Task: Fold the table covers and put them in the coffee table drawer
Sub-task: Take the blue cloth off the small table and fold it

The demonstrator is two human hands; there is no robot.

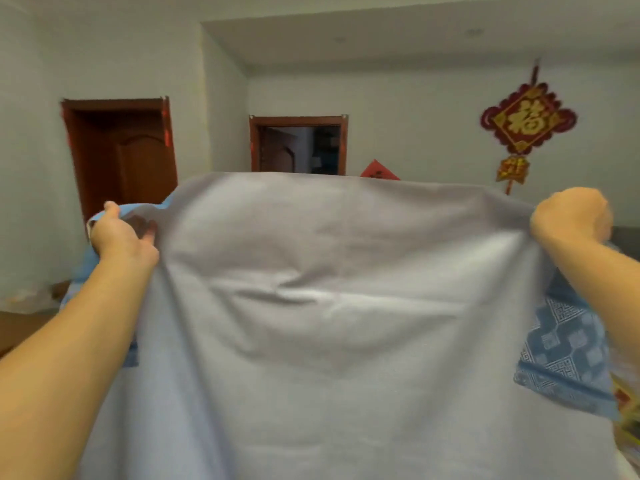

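At centre left, the left hand [119,233] is pinching the table cover [329,323]; its pale, smooth underside is filling the frame, hiding everything below. At lower right its blue patterned face is peeking out. At right, the right hand [571,216] is gripping the edge, fist closed.

A home's living area: plain white walls, two wooden doors [131,157], and a red knot ornament [528,117] hanging.
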